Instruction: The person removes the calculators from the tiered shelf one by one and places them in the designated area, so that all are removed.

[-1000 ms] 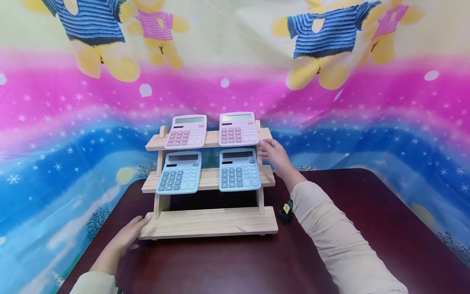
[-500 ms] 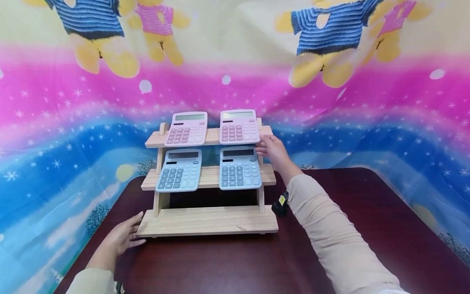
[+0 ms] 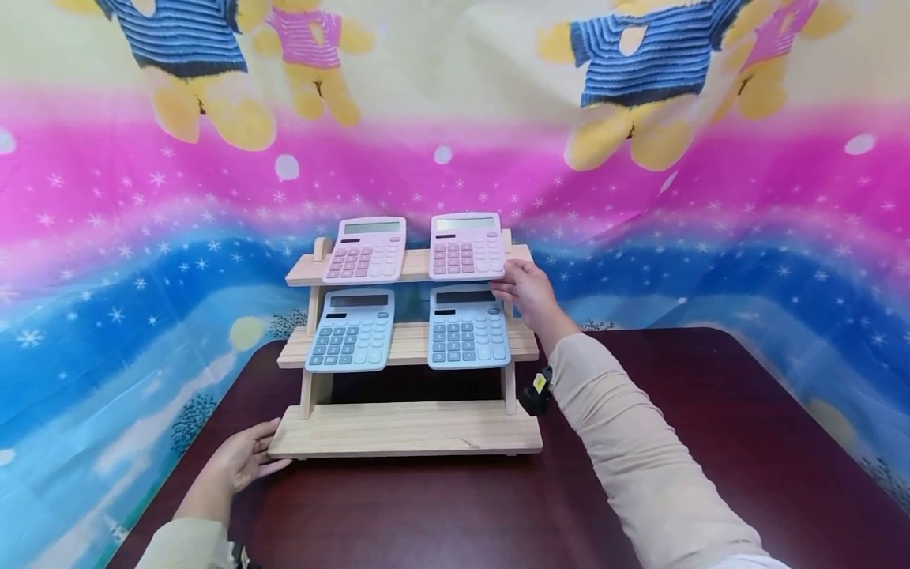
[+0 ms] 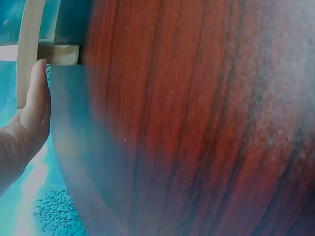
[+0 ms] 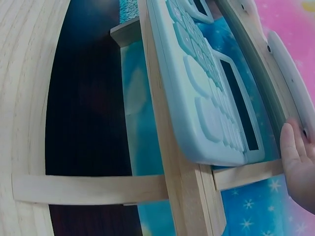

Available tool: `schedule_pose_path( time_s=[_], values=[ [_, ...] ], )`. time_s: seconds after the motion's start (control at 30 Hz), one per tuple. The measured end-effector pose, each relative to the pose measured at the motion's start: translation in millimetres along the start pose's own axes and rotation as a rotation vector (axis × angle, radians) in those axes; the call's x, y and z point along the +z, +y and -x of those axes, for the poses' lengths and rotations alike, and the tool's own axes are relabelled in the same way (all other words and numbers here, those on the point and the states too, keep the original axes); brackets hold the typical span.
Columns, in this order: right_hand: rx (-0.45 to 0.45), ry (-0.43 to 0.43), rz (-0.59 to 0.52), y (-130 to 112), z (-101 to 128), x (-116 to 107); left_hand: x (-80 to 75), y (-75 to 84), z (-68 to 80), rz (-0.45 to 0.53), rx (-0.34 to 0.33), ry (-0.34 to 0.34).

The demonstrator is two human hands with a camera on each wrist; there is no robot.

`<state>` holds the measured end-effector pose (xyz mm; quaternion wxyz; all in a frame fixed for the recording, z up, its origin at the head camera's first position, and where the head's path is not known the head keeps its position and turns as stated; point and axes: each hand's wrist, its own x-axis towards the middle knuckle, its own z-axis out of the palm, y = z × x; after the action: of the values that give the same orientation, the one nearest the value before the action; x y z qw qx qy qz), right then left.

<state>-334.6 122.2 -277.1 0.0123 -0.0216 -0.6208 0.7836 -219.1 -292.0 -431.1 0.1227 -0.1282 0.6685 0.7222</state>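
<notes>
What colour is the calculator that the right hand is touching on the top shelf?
Pink. The calculator under the right hand shows best in the head view.

My head camera looks down and forward at the whole rack (image 3: 405,427). My left wrist view skims the table (image 4: 197,123); my right sits close under the rack's shelves (image 5: 172,147).

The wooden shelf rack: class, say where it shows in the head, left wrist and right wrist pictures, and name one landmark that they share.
Head: the wooden shelf rack stands centre, on the dark table.
Left wrist: only a pale edge of it at the upper left, beside the left hand.
Right wrist: its boards and post fill the left and middle.
Shared landmark: the dark table.
</notes>
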Motion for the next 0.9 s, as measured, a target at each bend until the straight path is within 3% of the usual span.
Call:
schedule_pose_path(
  time_s=[0.27, 0.53, 0.77, 0.9],
  values=[
    [0.003, 0.037, -0.069, 1.6, -1.6, 4.3, 3.5, -5.5, -4.6, 0.002, 0.006, -0.025],
    [0.021, 0.082, -0.241, 3.4, -7.6, 8.5, 0.2, -8.0, -7.9, 0.039, 0.004, -0.024],
    [-0.004, 0.101, -0.313, 24.4, -30.7, -2.5, 0.7, -9.5, -11.5, 0.046, -0.021, -0.002],
    [-0.017, 0.097, -0.365, 26.3, -28.9, -3.5, 1.0, -8.9, -11.2, 0.038, -0.027, 0.006]
  ],
)
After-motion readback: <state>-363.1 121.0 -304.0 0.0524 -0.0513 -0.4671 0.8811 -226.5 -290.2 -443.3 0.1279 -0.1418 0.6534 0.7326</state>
